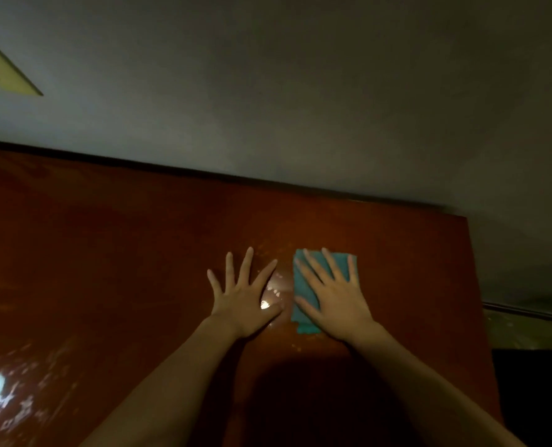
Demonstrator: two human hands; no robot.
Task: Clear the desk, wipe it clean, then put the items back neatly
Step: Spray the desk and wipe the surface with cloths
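Pressing teal cloth (307,285) flat w/ splayed right hand (336,301); left hand (242,301) spread flat on desk (107,253).

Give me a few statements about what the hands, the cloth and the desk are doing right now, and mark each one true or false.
1. The right hand lies flat on the cloth. True.
2. The left hand holds the cloth. False: it rests with spread fingers on the bare desk, beside the cloth.
3. The cloth is red. False: it is teal.
4. Wet patches glint on the desk between the hands. True.
5. The cloth is crumpled into a ball. False: it lies flat, folded roughly into a rectangle.
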